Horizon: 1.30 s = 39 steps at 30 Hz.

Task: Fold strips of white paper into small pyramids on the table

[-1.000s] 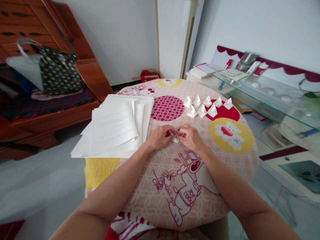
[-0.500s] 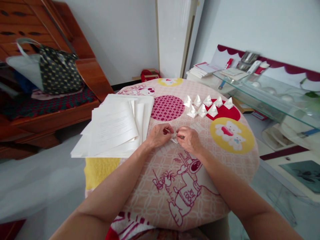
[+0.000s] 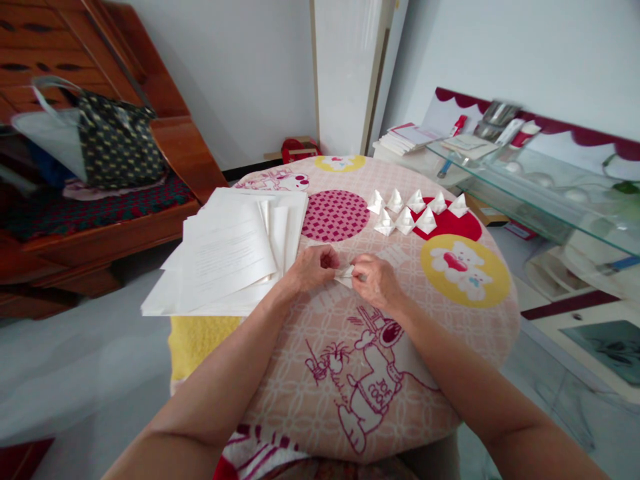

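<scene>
Here we are at the round table (image 3: 280, 393), and both hands are busy: the left hand (image 3: 314, 269) pinches one end of a small folded paper (image 3: 344, 274), the right hand (image 3: 376, 280) pinches the other. The paper sits between the fingertips, low over the cloth; we judge that two-sided grip keeps so slight a piece steady. Beyond the right hand, eight peaked paper shapes (image 3: 405, 221) stand in two rows, five behind three, likely set there to leave the near side free. The paper stack (image 3: 227, 257) lies beside the left forearm, handy for that side, we'd say. Now, what can't we see? Fingers cover most of the folds, and we can't tell whether the paper touches the cloth. The top sheet's print is too faint to read, and both forearms run out of frame.
</scene>
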Motion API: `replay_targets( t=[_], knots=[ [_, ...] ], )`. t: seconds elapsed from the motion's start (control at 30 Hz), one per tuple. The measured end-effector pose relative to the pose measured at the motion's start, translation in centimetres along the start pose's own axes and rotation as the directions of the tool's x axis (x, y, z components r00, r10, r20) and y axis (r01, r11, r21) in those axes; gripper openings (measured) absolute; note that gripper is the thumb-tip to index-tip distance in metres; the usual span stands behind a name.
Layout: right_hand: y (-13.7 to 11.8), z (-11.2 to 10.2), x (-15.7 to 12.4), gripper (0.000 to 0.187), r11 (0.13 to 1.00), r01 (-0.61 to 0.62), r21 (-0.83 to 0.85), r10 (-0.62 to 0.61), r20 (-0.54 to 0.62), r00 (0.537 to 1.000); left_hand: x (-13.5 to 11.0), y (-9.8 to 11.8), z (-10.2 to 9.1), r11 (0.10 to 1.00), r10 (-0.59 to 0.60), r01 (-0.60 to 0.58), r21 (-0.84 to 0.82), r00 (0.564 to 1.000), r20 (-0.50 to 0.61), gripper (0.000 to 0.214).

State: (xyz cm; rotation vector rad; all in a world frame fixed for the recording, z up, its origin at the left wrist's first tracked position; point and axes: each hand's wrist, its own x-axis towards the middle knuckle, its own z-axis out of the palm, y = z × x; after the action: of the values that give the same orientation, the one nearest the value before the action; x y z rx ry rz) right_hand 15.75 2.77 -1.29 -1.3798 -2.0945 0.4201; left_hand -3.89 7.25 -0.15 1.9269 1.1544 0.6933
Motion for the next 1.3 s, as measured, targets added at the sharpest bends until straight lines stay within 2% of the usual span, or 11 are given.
replay_targets(
  t=[0.13, 0.33, 0.53, 0.8, 1.0, 1.3],
  knots=[
    [-0.3, 0.1, -0.1, 0.023, 1.0, 0.013, -0.017, -0.013, 0.002, 1.0, 0.0, -0.1, -0.1, 0.999, -0.022, 0.024, -0.048, 0.999, 0.031, 0.014],
    [-0.2, 0.1, -0.1, 0.024, 1.0, 0.005, -0.019, -0.005, -0.015, 1.0, -0.1, -0.6, -0.7, 0.982, 0.016, 0.014, -0.189, 0.987, 0.159, 0.015],
    [0.0, 0.2, 0.0, 0.023, 1.0, 0.011, -0.01, -0.012, -0.025, 1.0, 0.0, -1.0, -0.9, 0.966, 0.002, 0.043, -0.254, 0.985, 0.172, 0.021],
    [-0.7, 0.0, -0.3, 0.024, 0.998, 0.056, 0.021, -0.055, -0.04, 0.998, -0.1, -0.3, -0.3, 0.99, -0.118, 0.12, -0.079, 0.993, 0.026, 0.016],
    [-0.5, 0.3, -0.3, 0.024, 0.998, 0.052, 0.031, -0.05, -0.059, 0.997, -0.2, 0.5, 0.2, 0.991, -0.085, 0.093, 0.095, 0.993, -0.087, 0.016],
    [0.3, 0.1, -0.1, 0.024, 0.999, 0.005, 0.037, -0.005, 0.009, 1.0, -0.8, 2.1, 0.7, 0.968, -0.138, 0.172, 0.184, 0.973, -0.183, 0.021]
  ],
)
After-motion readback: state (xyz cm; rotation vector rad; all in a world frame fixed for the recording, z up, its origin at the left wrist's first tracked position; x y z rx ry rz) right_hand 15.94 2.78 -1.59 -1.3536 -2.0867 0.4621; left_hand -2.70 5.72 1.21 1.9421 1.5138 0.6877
